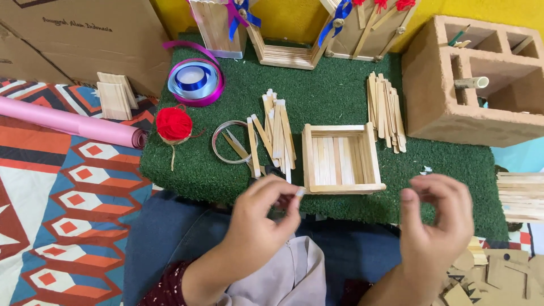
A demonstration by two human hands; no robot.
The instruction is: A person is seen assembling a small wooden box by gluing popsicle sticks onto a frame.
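Fingertips of the left hand (pixel 262 212) pinched something small, right hand (pixel 436 218) loosely open and empty; just beyond them the stick box (pixel 340 160) stood walled, loose sticks (pixel 276 133) unused.

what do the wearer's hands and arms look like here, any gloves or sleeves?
No gloves: the left hand and right hand are bare, with no rings or watch visible. A dark maroon sleeve with small white specks covers the left forearm. The right forearm shows no sleeve in frame.
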